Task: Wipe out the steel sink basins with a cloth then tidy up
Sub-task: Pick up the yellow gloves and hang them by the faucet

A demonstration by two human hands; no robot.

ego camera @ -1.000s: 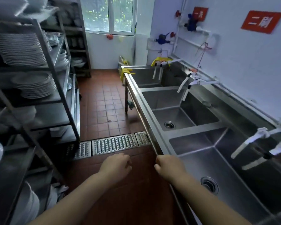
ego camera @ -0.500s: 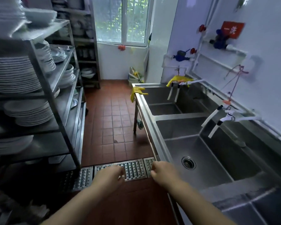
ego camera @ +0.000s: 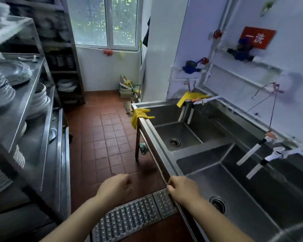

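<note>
Both bare arms reach forward from the near edge. The left hand (ego camera: 115,187) hangs over the red floor (ego camera: 108,137), just past the metal grate (ego camera: 128,219). Its fingers are curled in loosely and it holds nothing. The right hand (ego camera: 181,188) is at the near rim of the sink (ego camera: 157,142). Its fingers are curled too, and they look to be touching the rim or the thin rail under it, but I cannot tell if they grip it. No cloth shows in either hand.

The sink runs along the right wall. The near basin (ego camera: 234,193) lies just right of the right hand, with its drain (ego camera: 218,204) close to the wrist. The far basin (ego camera: 180,135) sits beyond it.

A yellow glove (ego camera: 138,116) hangs over the far left corner of the sink. A yellow cloth (ego camera: 191,97) is draped over the far taps (ego camera: 199,102). A small green rag (ego camera: 143,148) hangs under the rim by the sink leg. More taps (ego camera: 262,154) stick out over the near basin.

On the left, a steel rack (ego camera: 24,102) holds stacks of plates (ego camera: 0,91).
</note>
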